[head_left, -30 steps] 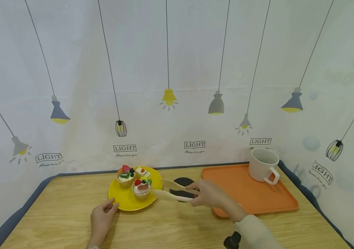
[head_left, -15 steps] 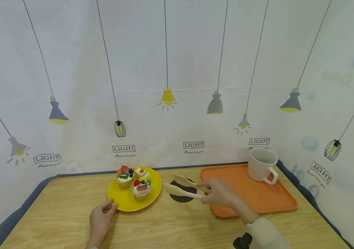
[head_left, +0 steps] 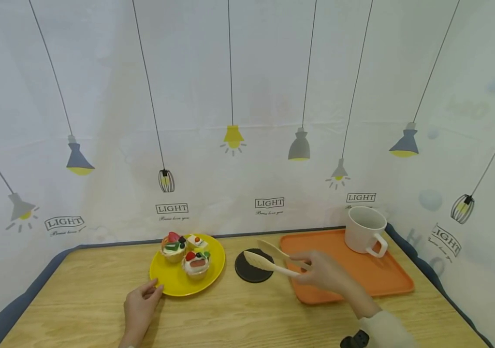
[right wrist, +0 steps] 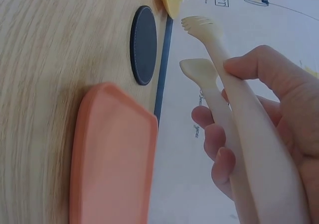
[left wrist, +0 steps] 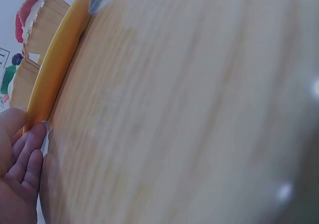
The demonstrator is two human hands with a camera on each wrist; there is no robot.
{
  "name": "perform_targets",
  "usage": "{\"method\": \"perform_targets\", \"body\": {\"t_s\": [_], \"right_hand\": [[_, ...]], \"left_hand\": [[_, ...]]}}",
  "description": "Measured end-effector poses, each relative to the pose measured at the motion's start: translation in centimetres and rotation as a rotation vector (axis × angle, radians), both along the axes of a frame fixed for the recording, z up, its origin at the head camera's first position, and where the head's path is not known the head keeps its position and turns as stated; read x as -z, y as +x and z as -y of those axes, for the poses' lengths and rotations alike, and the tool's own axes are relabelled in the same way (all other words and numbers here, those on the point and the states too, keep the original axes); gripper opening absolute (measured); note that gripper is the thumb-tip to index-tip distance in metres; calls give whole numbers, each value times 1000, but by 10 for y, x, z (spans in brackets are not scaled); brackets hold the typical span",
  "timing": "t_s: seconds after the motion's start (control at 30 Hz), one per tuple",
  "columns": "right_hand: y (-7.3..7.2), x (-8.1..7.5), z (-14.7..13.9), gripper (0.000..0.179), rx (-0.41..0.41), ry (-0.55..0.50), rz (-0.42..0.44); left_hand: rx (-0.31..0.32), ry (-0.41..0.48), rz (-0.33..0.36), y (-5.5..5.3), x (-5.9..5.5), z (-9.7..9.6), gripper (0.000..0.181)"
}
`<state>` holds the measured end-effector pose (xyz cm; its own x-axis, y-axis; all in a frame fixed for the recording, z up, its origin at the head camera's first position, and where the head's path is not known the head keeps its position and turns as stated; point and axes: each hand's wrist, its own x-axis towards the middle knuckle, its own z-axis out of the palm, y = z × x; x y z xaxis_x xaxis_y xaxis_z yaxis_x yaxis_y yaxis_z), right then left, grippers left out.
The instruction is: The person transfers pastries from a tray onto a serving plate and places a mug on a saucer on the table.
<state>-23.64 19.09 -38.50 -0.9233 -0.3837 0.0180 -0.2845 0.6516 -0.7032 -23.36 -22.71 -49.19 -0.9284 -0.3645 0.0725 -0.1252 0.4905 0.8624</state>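
Note:
My left hand [head_left: 140, 307] pinches the near-left rim of a yellow plate [head_left: 170, 281]; in the left wrist view the thumb lies over the plate rim [left wrist: 56, 64] and fingertips reach its underside. Two cream-topped fruit tarts [head_left: 195, 266] and a small white cake piece [head_left: 197, 241] sit on this plate. My right hand [head_left: 323, 273] holds pale tongs [head_left: 270, 264] in front of the orange tray's left side. Their two arms are spread, one tip toothed and the other spoon-like, with nothing between the tips [right wrist: 199, 67]. Thumb and fingers press the arms from opposite sides.
A round black coaster [head_left: 254, 275] lies between plate and tray. The orange tray [head_left: 360, 275] is at the right, with a white mug [head_left: 364, 232] at its back right corner. Behind the wooden table [head_left: 212, 324] hangs a lamp-printed white backdrop [head_left: 204, 159].
The right hand has drawn the tongs rightward, away from the plate, past the coaster to the tray's left edge. The left hand has stayed on the plate rim.

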Motion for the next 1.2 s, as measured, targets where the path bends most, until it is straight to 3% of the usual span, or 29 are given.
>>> {"method": "perform_targets", "body": {"t_s": [0.47, 0.7, 1.2], "right_hand": [[8, 6, -28, 47, 94, -23, 22], [14, 7, -38, 49, 128, -45, 18], [26, 20, -68, 54, 239, -34, 58]], "left_hand": [[-16, -9, -1, 1, 1, 1, 36], [8, -8, -4, 1, -1, 1, 37], [6, -31, -37, 1, 0, 1, 36]]}}
